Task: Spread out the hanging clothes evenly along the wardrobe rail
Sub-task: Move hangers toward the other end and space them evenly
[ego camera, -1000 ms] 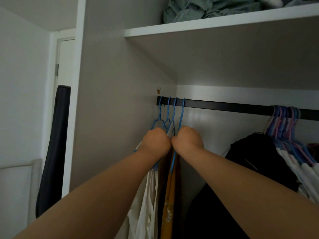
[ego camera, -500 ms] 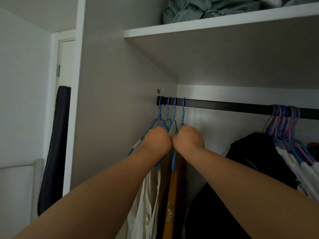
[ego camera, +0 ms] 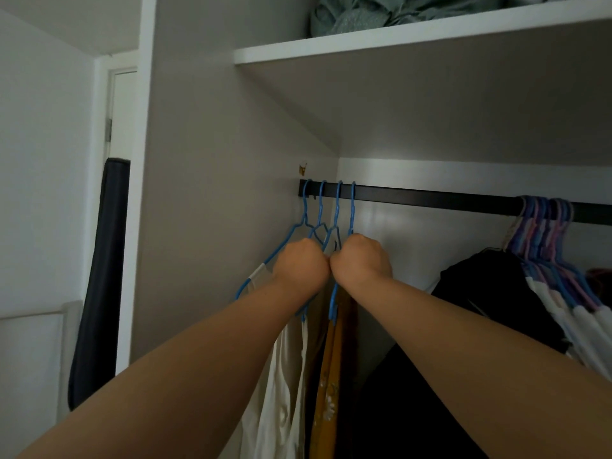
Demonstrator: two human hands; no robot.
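A black wardrobe rail (ego camera: 430, 197) runs from the left wall to the right edge. Several blue hangers (ego camera: 328, 210) hook over its left end, carrying white garments (ego camera: 281, 385) and a mustard-yellow one (ego camera: 326, 392). My left hand (ego camera: 299, 268) is fisted on the left hangers just below their hooks. My right hand (ego camera: 361, 258) is fisted on the rightmost blue hanger, knuckles touching the left hand. A bunch of blue, pink and purple hangers (ego camera: 543, 223) crowds the rail at the right, with a black garment (ego camera: 496, 286) and white garments (ego camera: 576, 323).
A white shelf (ego camera: 414, 36) above holds crumpled green fabric (ego camera: 381, 11). The wardrobe's grey side wall (ego camera: 215, 193) stands close on the left. A dark rolled item (ego camera: 99, 276) leans outside by a door frame. The rail's middle is bare.
The leftmost hanger has swung outward to the left and its white strap now shows. The blue hooks sit slightly further apart. Both fists stay together.
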